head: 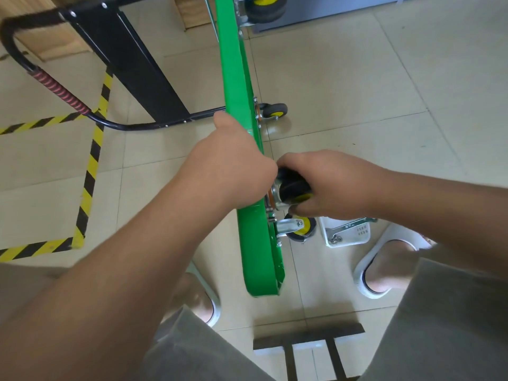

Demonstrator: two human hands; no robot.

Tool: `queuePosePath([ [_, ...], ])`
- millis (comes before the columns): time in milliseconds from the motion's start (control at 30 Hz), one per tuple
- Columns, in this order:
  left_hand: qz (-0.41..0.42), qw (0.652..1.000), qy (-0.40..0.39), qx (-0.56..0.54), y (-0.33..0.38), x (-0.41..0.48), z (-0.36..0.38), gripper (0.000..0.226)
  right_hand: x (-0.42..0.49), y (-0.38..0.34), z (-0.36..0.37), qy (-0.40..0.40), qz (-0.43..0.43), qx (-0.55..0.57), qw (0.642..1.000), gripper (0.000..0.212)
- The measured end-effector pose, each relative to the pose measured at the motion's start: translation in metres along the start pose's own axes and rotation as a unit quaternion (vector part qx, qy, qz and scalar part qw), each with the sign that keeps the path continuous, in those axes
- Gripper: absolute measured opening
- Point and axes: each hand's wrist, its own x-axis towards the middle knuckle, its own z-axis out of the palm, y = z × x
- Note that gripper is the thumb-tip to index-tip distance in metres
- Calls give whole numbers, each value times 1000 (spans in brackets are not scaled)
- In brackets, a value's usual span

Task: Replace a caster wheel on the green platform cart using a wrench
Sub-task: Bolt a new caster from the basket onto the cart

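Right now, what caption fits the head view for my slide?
Left hand holds the tipped green platform cart; right hand grips a caster wheel.

Green cart (255,243) stands tipped on edge. Left hand (233,166) grips its rim. Right hand (324,182) holds a caster wheel (292,188) against its underside. Second caster (301,228) is mounted just beside. White tray (346,239) with wrench (354,225) sits near the underside.

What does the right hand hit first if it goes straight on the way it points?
Probably the green cart, its underside: the right hand grips a caster wheel aimed at it, seemingly touching. The left hand gripping the cart edge sits close; depth unclear.
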Motion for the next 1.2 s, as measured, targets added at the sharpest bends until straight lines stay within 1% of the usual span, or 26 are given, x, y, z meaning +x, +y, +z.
queuePosePath([
  [233,11,1000,1,8,-1,0,0,40,-3,7,1,21,-10,-16,1000,45],
  [367,19,1000,4,14,-2,-3,0,44,-8,12,-5,21,0,-29,999,43],
  [500,23,1000,15,14,-3,-6,1,43,-11,28,-7,18,32,-46,998,41],
  [633,33,999,31,-2,-5,-7,4,45,-9,48,-2,1,99,-75,992,40],
  [800,48,995,34,-81,-7,-9,8,42,-2,74,16,-50,182,-103,977,28],
  [867,49,990,31,-126,-8,-10,8,39,2,85,25,-72,216,-97,969,29],
  [967,40,981,30,-188,-10,-11,9,32,7,99,38,-99,258,-77,958,31],
  [1200,7,954,16,-300,-12,-11,12,19,9,130,66,-121,349,2,929,33],
])
